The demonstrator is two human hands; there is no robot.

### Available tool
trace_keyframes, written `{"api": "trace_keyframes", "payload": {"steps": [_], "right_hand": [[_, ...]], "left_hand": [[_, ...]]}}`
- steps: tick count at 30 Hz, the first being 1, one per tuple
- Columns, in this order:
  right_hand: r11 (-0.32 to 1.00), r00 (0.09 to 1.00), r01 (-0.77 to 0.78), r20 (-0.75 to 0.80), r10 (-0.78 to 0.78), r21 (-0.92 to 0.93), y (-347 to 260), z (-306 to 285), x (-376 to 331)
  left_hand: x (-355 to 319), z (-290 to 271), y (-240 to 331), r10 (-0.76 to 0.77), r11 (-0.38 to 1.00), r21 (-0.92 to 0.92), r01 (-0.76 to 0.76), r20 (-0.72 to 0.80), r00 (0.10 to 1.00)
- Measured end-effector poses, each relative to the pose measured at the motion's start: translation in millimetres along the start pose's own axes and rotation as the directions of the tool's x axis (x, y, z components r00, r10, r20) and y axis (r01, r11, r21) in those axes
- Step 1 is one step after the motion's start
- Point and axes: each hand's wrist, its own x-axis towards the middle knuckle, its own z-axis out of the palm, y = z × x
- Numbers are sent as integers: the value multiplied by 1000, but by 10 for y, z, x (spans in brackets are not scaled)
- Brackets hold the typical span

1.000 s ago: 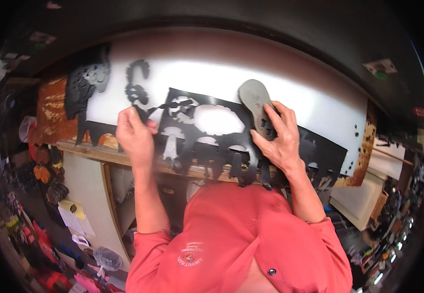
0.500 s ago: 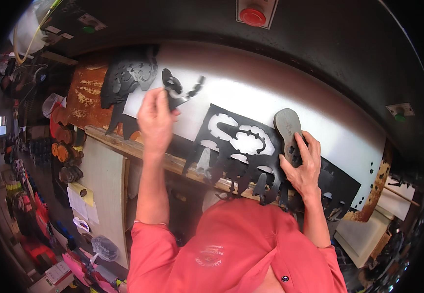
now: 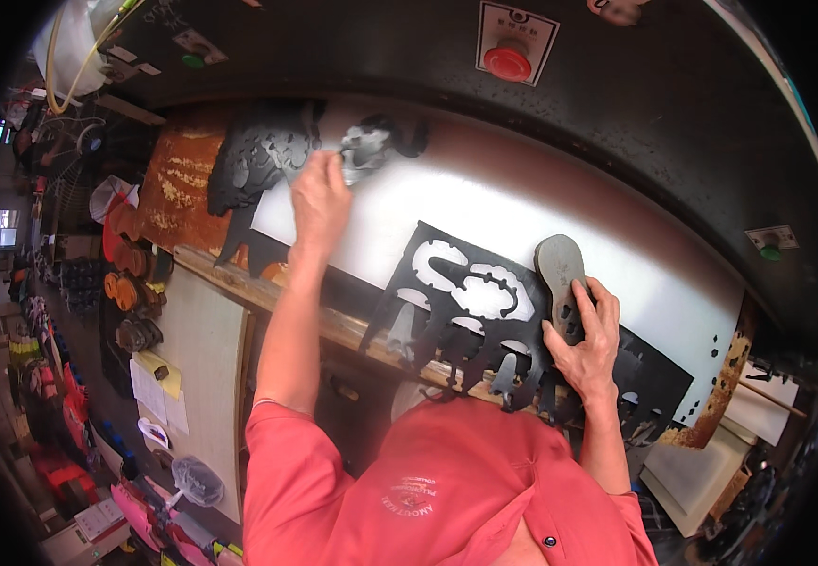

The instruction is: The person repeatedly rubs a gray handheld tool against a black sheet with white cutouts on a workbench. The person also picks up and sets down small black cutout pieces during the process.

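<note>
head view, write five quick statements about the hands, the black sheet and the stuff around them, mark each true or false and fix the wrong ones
1. The black sheet has openings cut through it. True.
2. The right hand touches a grey sole-shaped piece. True.
3. The left hand lies flat on the black sheet. False: it is away from the sheet, with a blurred black cut piece at its fingertips.
4. The sole-shaped piece is left of the sheet's large openings. False: it is right of them.
5. A round red button sits on the dark panel. True.
</note>
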Motion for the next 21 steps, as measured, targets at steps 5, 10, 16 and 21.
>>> {"api": "trace_keyframes", "payload": {"steps": [5, 10, 16, 21], "right_hand": [[1000, 1000, -24, 8, 24, 10, 5, -16, -14], [1000, 1000, -15, -2, 15, 21, -15, -17, 19], [1000, 999, 19, -48, -18, 20, 2, -21, 26], [1000, 999, 12, -50, -11, 18, 59, 7, -2]], "left_hand": [[387, -233, -566, -146, 942, 273, 195, -190, 971], [527, -357, -771, -485, 855, 128, 502, -145, 863], [315, -442, -375, -12, 818, 542, 194, -320, 947], [-708, 84, 805, 221, 965, -195, -176, 238, 946]]}}
